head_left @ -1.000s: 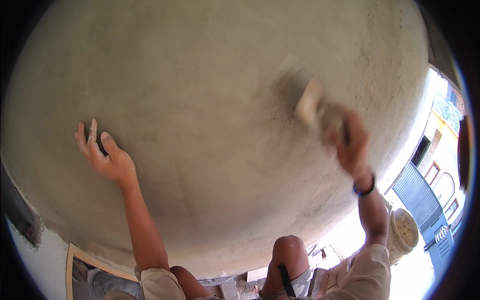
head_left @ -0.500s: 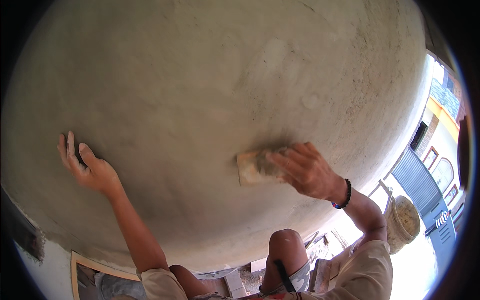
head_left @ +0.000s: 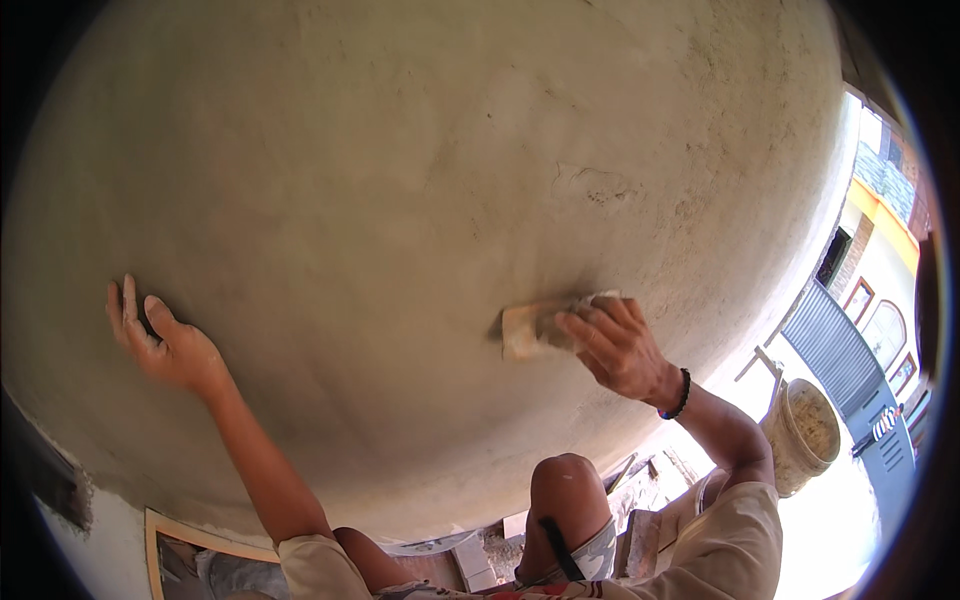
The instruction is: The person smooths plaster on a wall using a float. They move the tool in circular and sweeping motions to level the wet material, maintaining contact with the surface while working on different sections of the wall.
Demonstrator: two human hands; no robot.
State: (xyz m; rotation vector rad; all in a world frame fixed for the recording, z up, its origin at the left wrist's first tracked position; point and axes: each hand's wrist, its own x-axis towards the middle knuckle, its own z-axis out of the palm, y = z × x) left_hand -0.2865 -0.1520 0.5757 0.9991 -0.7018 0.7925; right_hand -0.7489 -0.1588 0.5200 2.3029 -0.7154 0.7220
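Note:
A broad grey plastered wall (head_left: 330,230) fills most of the view, its surface smooth in places and pitted toward the upper right. My right hand (head_left: 620,350), with a dark beaded bracelet on the wrist, grips a small rectangular plastering float (head_left: 522,333). The float's pale, stained face lies against the wall, and my fingers hide part of its back. Off to the left, my left hand (head_left: 165,345) rests by the wall with fingers apart and nothing in it. Pale dust coats its fingertips.
A dirty bucket (head_left: 802,425) hangs or stands at the right beyond my forearm; its support is unclear. Farther right are a blue-grey metal gate (head_left: 835,345) and a building. My bent knee (head_left: 568,490) is below, near the wall. A wooden frame (head_left: 152,550) sits at the lower left.
My right hand and the float have shifted a little to the right along the wall. My left hand sits slightly lower and farther left in view, its fingers still apart.

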